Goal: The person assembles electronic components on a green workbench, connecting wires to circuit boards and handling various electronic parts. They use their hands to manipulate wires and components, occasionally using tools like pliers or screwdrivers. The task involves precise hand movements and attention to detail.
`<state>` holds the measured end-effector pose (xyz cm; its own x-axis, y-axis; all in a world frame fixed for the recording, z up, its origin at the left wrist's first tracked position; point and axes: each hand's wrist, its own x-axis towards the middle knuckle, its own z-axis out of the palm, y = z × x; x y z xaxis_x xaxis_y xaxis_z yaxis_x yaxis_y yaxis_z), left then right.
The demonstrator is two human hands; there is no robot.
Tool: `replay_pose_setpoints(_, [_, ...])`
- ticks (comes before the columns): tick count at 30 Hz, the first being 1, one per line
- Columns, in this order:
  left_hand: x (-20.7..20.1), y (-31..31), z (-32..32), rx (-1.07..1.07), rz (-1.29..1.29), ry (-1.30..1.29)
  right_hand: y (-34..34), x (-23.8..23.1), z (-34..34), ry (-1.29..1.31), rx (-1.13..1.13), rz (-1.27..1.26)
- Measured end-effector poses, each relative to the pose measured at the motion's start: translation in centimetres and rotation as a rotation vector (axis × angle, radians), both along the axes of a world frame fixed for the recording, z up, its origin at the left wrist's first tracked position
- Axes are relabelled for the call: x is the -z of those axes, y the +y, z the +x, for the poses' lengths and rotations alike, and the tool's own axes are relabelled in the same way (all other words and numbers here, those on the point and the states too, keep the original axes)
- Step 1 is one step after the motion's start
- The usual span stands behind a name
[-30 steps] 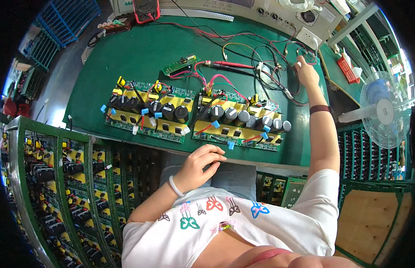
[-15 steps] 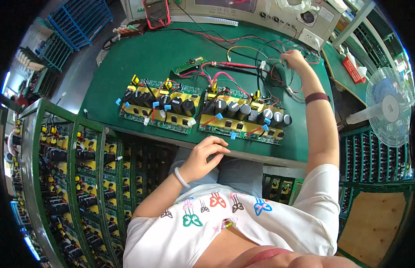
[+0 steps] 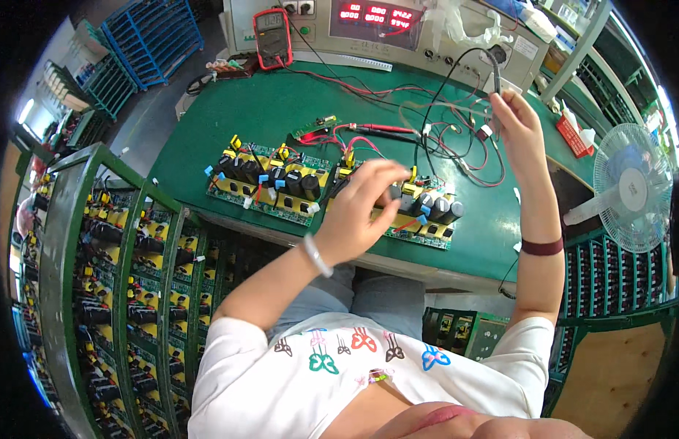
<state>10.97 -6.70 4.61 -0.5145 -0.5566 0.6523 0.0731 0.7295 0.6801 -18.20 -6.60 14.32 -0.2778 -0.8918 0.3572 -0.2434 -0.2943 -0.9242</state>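
My right hand [image 3: 518,128] is raised over the wires at the back right of the bench, its fingers pinched on a cable [image 3: 495,82]. A small white connector [image 3: 485,132] hangs among wires just left of that hand. My left hand [image 3: 363,208], slightly blurred, hovers over the right circuit board [image 3: 434,238] with its fingers curved, the thumb apart and nothing seen in it. It hides much of that board's middle. Beside it lies the left circuit board [image 3: 281,208], with black cylindrical capacitors and blue connectors. A smaller green board [image 3: 315,129] lies behind them.
A test instrument [image 3: 398,55] with lit red displays stands at the back. Left of it is a red multimeter [image 3: 273,38]; test probes [image 3: 383,129] lie mid-bench. A green rack [image 3: 127,219] of boards stands at left, a white fan [image 3: 632,190] at right.
My left hand has risen from the bench's front edge to over the right board. My right hand has lifted from the wires with a cable. The view has tilted up, showing the lit displays.
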Motion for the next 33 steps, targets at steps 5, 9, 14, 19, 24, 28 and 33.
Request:
replay_pose_setpoints(5, [-4.2, -3.7, -6.4, -0.069, -0.186, -0.018, 1.7, 0.2, 2.2, -0.175, -0.136, -0.031])
replay_pose_setpoints(9, [-5.3, -5.9, -7.8, -0.084, -0.261, -0.252, 3.2, -0.3, 2.6, -0.318, -0.169, -0.125])
replay_pose_setpoints(14, [-7.6, -6.3, -2.3, -0.499, -0.628, -0.183, 6.4, 2.7, -1.3, -0.321, -0.090, -0.173])
replay_pose_setpoints(19, [-5.6, -3.7, 2.7, -0.442, -0.561, -0.199, 10.5, 8.7, 0.1, -0.396, -0.184, -0.142])
replay_pose_setpoints(24, [-1.6, -1.1, 6.2, -0.377, -0.332, -0.402, 14.1, 13.2, 4.1, -0.392, -0.108, -0.200])
replay_pose_setpoints(28, [0.9, 0.8, 5.9, -0.153, 0.011, -0.270, 15.1, 14.5, 5.8, -0.395, -0.152, -0.211])
replay_pose_setpoints(33, [0.5, 1.9, 2.1, -0.207, 0.106, -0.221, 14.5, 13.9, 6.5, -0.415, -0.167, -0.241])
